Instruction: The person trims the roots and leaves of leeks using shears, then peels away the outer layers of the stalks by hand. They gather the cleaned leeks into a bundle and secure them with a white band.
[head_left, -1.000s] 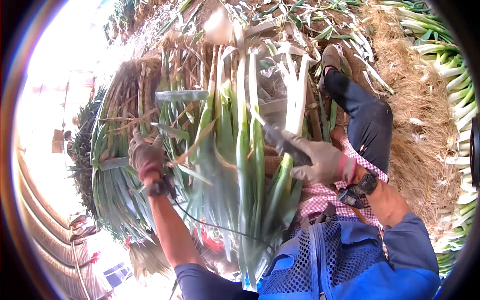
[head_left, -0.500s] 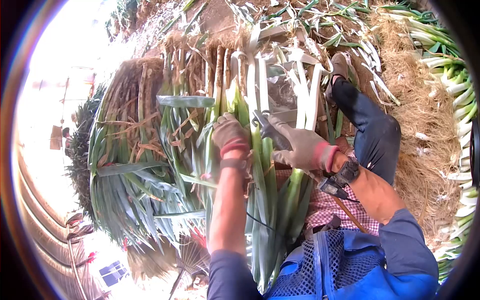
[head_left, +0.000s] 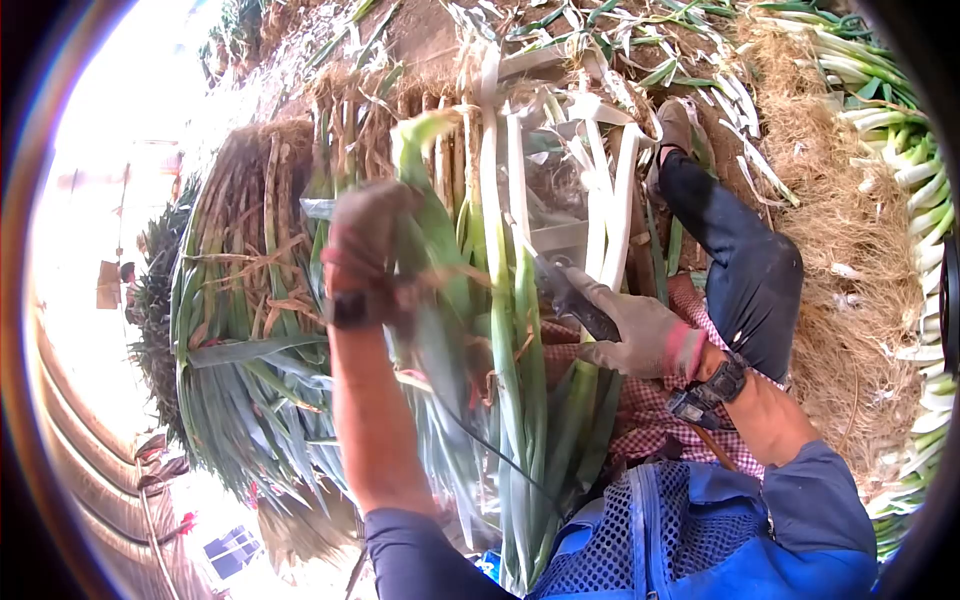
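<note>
My left hand [head_left: 368, 230], in a grey-brown glove, is smeared by motion over the leek pile, closed around loose green leek leaves [head_left: 432, 215]. The leaves' pale torn end sticks up above the hand. My gloved right hand [head_left: 640, 330] grips a black-handled tool [head_left: 582, 302] with a thin tip pointing up and left. Its tip lies close to the long leeks [head_left: 505, 270] in front of me, whose white shanks point away and green tops run toward my body. Other peeled leeks [head_left: 605, 205] lie just right of the tool.
A dense stack of unpeeled leeks [head_left: 225, 290] with dry brown skins fills the left. Peelings [head_left: 640, 55] litter the soil ahead. At right are my bent leg [head_left: 750, 260], a heap of roots [head_left: 825, 250] and a row of cleaned leeks [head_left: 925, 200]. A dark cord [head_left: 500, 455] crosses the leaves.
My left hand has swung left and a little up, pulling green leaves away from the leek. My right hand with the tool has moved slightly right and down.
</note>
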